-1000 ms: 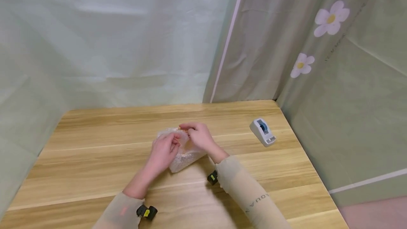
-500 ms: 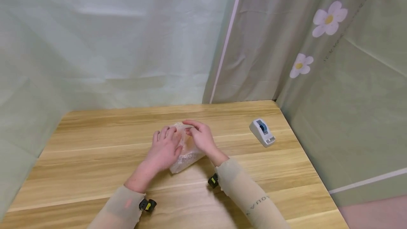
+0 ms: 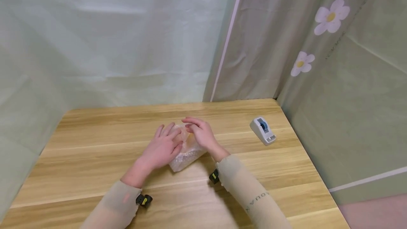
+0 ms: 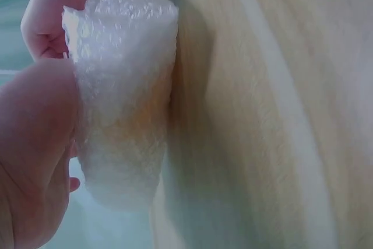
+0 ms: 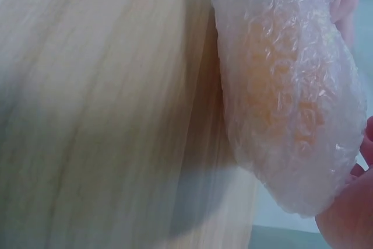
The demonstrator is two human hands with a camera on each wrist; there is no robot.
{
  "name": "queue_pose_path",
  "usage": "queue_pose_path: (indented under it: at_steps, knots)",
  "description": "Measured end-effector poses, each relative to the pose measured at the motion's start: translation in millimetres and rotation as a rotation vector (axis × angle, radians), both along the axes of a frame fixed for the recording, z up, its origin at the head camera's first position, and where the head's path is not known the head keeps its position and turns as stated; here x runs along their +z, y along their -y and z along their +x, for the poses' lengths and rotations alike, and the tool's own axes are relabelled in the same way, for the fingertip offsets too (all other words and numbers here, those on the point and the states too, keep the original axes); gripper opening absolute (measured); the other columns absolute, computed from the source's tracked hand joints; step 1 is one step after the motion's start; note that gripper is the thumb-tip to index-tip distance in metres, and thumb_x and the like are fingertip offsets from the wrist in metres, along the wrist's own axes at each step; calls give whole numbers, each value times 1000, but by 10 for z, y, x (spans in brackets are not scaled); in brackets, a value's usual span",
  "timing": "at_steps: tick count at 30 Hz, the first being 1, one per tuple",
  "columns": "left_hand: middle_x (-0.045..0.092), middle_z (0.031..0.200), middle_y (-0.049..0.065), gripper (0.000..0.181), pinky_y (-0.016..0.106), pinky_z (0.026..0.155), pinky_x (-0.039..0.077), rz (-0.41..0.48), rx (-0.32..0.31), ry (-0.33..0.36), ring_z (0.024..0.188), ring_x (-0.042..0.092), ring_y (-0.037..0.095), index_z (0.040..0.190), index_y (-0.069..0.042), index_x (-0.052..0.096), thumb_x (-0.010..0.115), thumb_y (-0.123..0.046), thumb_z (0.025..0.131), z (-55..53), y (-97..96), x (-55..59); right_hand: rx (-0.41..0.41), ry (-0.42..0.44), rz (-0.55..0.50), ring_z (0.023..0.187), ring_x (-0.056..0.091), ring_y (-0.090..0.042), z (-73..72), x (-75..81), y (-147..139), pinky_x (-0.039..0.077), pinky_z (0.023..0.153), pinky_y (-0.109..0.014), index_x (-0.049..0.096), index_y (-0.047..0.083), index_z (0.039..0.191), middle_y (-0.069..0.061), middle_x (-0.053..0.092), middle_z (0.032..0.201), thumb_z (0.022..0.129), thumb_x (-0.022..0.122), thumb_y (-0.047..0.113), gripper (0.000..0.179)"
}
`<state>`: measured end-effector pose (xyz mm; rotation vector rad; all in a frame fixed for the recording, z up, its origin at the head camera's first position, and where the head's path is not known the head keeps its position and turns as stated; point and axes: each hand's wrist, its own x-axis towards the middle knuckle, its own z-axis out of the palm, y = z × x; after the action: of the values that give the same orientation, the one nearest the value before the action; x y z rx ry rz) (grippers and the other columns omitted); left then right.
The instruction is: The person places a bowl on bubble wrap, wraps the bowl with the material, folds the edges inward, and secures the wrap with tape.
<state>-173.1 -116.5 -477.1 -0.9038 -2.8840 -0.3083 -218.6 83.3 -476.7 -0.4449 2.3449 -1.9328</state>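
Observation:
A bundle of bubble wrap (image 3: 187, 158) with something orange inside lies on the wooden table. My left hand (image 3: 162, 147) rests over its left side, fingers spread and fairly straight. From the right, my right hand (image 3: 202, 133) reaches across the top of the bundle, its index finger stretched past the far edge and its thumb just below. Seen from the left wrist, the bubble-wrap bundle (image 4: 125, 68) sits beside the heel of my left hand (image 4: 35, 150). The right wrist view shows the orange tint through the bubble wrap (image 5: 280, 91), with part of my right hand (image 5: 349, 208) at its edge.
A white tape dispenser (image 3: 263, 131) with a blue roll stands at the right of the wooden table (image 3: 95, 158). Pale curtains (image 3: 136, 45) hang behind the table and at both sides. Small black cameras (image 3: 144, 200) sit at the wrists.
My left hand has gone from fingertips gathered on the wrap to spread fingers lying over it. My right hand's fingers have straightened a little and moved slightly up. The bundle stays in place.

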Motion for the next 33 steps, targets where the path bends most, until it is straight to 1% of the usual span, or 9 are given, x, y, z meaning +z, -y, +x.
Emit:
queue_pose_path:
  at_steps: [5, 8, 12, 13, 17, 21, 27, 30, 33]
  knots:
    - [53, 160, 15, 36, 65, 129, 5, -10, -45, 26, 162, 19, 40, 132, -9, 77, 58, -31, 110, -5, 37, 33, 14, 30, -50, 128, 64, -42, 1, -18, -19, 58, 102, -38, 72, -5, 132, -20, 59, 151, 105, 43, -1, 40]
    - [50, 163, 13, 40, 62, 130, 1, 4, -75, 53, 163, 17, 35, 139, -8, 71, 52, -30, 112, -14, 80, -7, 26, 44, -94, 130, 62, -46, 1, -27, -30, 58, 103, -40, 71, -8, 131, -23, 57, 152, 106, 41, -2, 39]
    - [52, 162, 12, 39, 59, 131, 4, 29, -119, 73, 163, 19, 32, 138, -7, 70, 47, -25, 111, -9, 115, -23, 28, 40, -83, 126, 65, -43, -25, -32, -53, 59, 100, -37, 71, -8, 130, -25, 58, 151, 106, 40, -1, 40]
    - [52, 161, 13, 39, 59, 131, 5, 32, -128, 79, 163, 20, 33, 137, -5, 70, 49, -23, 110, 2, 111, 3, 28, 40, -77, 125, 66, -42, -34, -34, -60, 59, 100, -36, 71, -8, 130, -25, 58, 151, 107, 40, -1, 40]
    - [56, 158, 13, 38, 60, 130, 5, 21, -158, 88, 161, 24, 34, 131, -7, 75, 52, -22, 104, -1, 114, 28, 25, 50, -85, 122, 68, -38, -57, -26, -79, 60, 98, -34, 71, -9, 130, -26, 59, 149, 106, 40, -2, 39]
    - [55, 159, 12, 39, 63, 129, 3, -18, -152, 96, 162, 23, 33, 130, -13, 77, 54, -28, 103, 7, 118, 47, 35, 53, -105, 121, 69, -38, -66, -27, -82, 60, 98, -35, 71, -10, 129, -27, 61, 147, 106, 41, -2, 39]
    - [51, 162, 11, 41, 66, 128, 8, -66, -119, 100, 162, 22, 33, 135, -22, 77, 54, -37, 104, 32, 115, 63, 62, 37, -127, 123, 67, -42, -73, -49, -83, 59, 99, -35, 71, -10, 129, -27, 61, 146, 107, 41, -2, 38]
    - [50, 163, 11, 42, 68, 128, 9, -71, -96, 113, 162, 21, 33, 135, -22, 77, 54, -39, 103, 42, 97, 64, 67, 38, -130, 123, 67, -41, -66, -49, -92, 59, 99, -35, 70, -9, 130, -24, 64, 144, 107, 41, -2, 38]
    - [48, 165, 11, 43, 68, 127, 7, -77, -68, 132, 163, 19, 32, 135, -21, 77, 55, -40, 102, 53, 76, 55, 61, 44, -128, 122, 67, -37, -56, -52, -129, 59, 99, -36, 71, -7, 131, -19, 68, 141, 107, 42, -4, 38]
